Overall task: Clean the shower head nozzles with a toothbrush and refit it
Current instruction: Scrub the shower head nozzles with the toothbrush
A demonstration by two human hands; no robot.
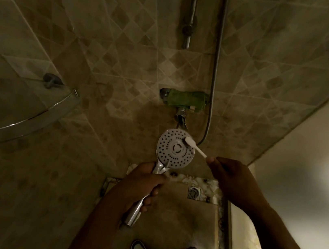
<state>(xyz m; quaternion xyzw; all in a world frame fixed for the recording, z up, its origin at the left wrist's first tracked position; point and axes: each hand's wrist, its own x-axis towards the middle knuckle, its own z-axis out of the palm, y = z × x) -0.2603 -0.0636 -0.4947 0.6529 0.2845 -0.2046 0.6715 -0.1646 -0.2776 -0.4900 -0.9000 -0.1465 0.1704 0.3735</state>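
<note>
Two hands are at work in the shower, one on each tool. On the left, the left hand (143, 185) is wrapped round the chrome handle of the shower head (175, 149), fingers curled about it, holding it in the air in front of the tiled wall, below the mixer tap (184, 100). The head's long axis runs from the handle end, low and near the person, up and away to the round face, which is turned up toward the person, nozzles showing. To the right, the toothbrush (195, 147) slants from the right hand (230, 174) up and leftward, its bristle end resting on the upper right rim of the face. The right hand pinches the very end of the brush handle between fingertips. The right hand sits just beside the face, so my guess is the scrubbing goes on from there, sweeping leftward across the nozzles.
</note>
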